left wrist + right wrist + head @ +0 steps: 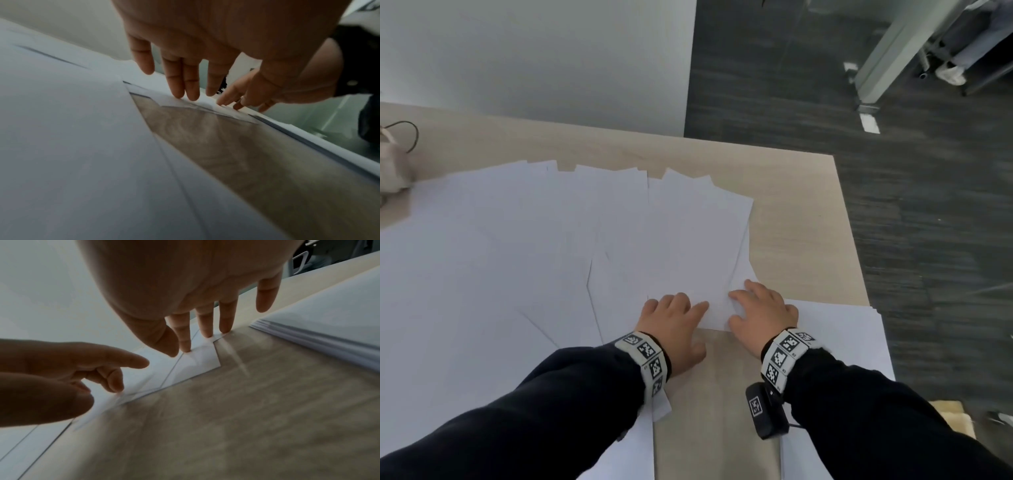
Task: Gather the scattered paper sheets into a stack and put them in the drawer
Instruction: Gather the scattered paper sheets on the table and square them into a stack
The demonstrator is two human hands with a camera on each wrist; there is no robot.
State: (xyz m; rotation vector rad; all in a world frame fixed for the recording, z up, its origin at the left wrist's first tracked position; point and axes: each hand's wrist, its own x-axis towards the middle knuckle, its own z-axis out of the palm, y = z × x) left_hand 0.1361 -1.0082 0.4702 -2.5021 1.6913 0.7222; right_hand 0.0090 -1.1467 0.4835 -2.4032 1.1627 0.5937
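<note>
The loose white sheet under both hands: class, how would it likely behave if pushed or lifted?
The sheet looks thin and lies flat, so it would probably flop when lifted. On the smooth table it likely slides easily under the straight fingers. Overlapping neighbours may drag along.

Counts: 2 hands on the counter point(801, 219), left hand point(674, 322) and right hand point(760, 311). 2 marker wristbands point(650, 359), one per wrist. 1 black wrist camera point(765, 413) visible, under the right wrist. 1 neat stack point(839, 329) of sheets at right. Loose sheets point(551, 240) overlap too much for an exact count; at least six separate top corners show. 1 grey bag point(392, 164) at far left.
</note>
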